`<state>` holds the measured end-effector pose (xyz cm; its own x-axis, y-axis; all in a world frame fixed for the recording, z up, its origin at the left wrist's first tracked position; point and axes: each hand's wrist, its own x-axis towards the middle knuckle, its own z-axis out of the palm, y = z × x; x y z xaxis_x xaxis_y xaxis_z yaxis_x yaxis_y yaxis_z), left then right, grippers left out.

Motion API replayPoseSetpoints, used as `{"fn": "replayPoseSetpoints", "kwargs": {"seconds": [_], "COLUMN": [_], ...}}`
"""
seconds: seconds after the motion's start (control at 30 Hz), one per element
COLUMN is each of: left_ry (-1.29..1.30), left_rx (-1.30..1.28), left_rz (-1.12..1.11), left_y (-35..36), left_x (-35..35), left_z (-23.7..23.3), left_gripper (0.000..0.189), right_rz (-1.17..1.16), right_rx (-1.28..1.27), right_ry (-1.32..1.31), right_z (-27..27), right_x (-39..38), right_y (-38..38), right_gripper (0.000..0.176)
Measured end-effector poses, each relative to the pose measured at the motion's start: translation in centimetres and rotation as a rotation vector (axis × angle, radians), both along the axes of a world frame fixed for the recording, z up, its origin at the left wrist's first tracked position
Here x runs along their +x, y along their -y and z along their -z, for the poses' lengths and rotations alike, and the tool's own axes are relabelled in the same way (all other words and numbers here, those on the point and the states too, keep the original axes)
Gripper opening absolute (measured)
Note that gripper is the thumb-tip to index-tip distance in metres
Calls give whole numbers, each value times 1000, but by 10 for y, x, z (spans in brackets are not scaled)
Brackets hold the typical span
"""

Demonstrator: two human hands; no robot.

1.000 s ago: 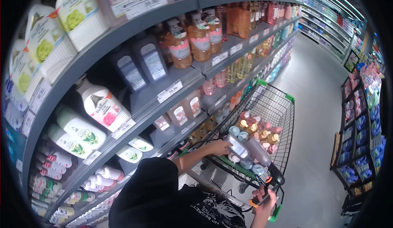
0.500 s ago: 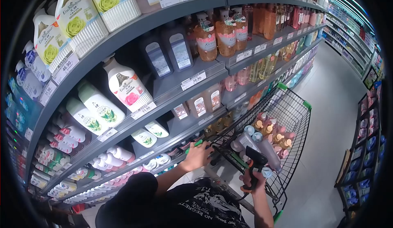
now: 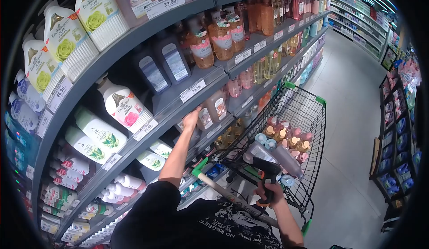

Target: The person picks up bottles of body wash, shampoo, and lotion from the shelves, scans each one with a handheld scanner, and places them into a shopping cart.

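My left hand reaches to the shelf just under the 29.90 price tag, beside bottles with pale labels. Its fingers are partly hidden by the shelf edge and the bottles, so their grip does not show. In my right hand is a black handheld scanner, held above the rear of the shopping cart. Inside the cart lie a large clear bottle and several bottles with pink and yellow caps. The cart's green-ended handle has neither hand on it.
Shelves of body-wash bottles fill the left side. The aisle floor runs ahead past the cart, and a dark display rack with blue and pink packs stands on the right. Further shelves stand at the far end.
My left hand has left the cart handle and moved up to the shelf. The view has shifted, and my right hand still holds the scanner.
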<state>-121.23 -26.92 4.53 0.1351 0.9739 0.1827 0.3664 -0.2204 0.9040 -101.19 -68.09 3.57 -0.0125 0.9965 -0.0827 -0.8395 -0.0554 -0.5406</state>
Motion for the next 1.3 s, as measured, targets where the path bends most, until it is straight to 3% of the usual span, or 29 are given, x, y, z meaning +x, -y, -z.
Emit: {"fn": "replayPoseSetpoints", "kwargs": {"seconds": [0.07, 0.1, 0.17, 0.2, 0.27, 0.3, 0.4, 0.43, 0.47, 0.53, 0.67, 0.77, 0.83, 1.0, 1.1, 1.13, 1.3], "left_ry": [-471, -459, -13, -12, -233, -115, 4, 78, 76, 76, 279, 228, 92, 352, 549, 656, 720], "left_rx": [152, 155, 215, 209, -104, -155, -18, 134, 144, 454, 506, 468, 706, 639, 437, 418, 364], "left_rz": [-164, -153, -582, -578, -641, -666, -677, -688, -677, -621, -426, -318, -208, 50, 194, 313, 858], "left_y": [-29, -52, -99, -97, -74, -41, 14, 4, 17, 42, 75, 97, 107, 147, 159, 162, 164], "left_x": [25, 34, 50, 53, 43, 45, 46, 40, 40, 43, 34, 29, 28, 27, 18, 17, 1], "left_z": [-2, 22, 80, 76, 51, 21, -1, 31, 32, 33, 39, 13, 1, -51, -78, -89, -137], "left_gripper": [42, 42, 49, 49, 49, 54, 56, 46, 46, 40, 29, 23, 19, 10, 11, 12, 17], "right_rz": [4, 12, 27, 31, 54, 65, 42, 42, 52, 55, 56, 51, 40, 45, 57, 64, 9], "right_rx": [-3, -8, -9, -15, -34, -40, -27, -48, -39, -92, -64, -57, -80, -88, -10, 13, 78], "right_ry": [12, 20, 20, 23, 25, 15, 17, 20, 14, 37, 104, 122, 97, 9, -157, -175, -157], "right_z": [-5, -7, -4, -5, -6, -4, -4, -6, -9, -13, -12, -13, -10, -4, -3, 0, -2], "right_x": [-4, -6, -8, -8, -11, -12, -10, -9, -8, -8, -4, -3, -5, -2, 1, 3, 2], "right_y": [2, 3, 5, 5, 5, 6, 8, 9, 11, 14, 15, 16, 15, 13, 15, 15, 14], "right_gripper": [54, 54, 52, 52, 51, 50, 46, 45, 45, 42, 40, 42, 44, 45, 45, 44, 44]}}
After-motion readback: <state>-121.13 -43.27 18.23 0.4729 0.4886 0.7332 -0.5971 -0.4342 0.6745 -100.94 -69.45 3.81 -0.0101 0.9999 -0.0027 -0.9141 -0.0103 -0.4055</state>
